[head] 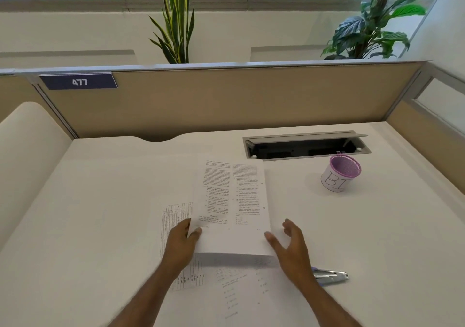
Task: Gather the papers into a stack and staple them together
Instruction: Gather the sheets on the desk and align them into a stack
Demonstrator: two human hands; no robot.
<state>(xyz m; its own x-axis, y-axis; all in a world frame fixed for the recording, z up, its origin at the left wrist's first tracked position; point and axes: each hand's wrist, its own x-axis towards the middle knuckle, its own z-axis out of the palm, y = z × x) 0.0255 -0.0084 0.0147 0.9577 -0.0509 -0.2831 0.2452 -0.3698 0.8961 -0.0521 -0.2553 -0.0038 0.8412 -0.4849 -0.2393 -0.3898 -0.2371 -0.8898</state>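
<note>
- White desk [100, 213]: bare left and far centre; partition walls close the back and right.
- Left hand [181, 243] pinches printed sheet [231, 206] at its lower left corner, lifted above the table sheet [181, 226] and another page [236, 284].
- Right hand [289, 246] spread wide, thumb just beside sheet's lower right corner.
- Stapler [332, 276] right of right wrist; pink cup [339, 173] well apart.

The bare left hand [181, 241] pinches with thumb on top, while the bare right hand [292, 245] is open, fingers spread.

Three white printed paper sheets [230, 201] show, one silver metal stapler [331, 276], one pink mesh cup with a white label [339, 175], two green leafy plants [176, 24] and two bare hands [181, 243].
</note>
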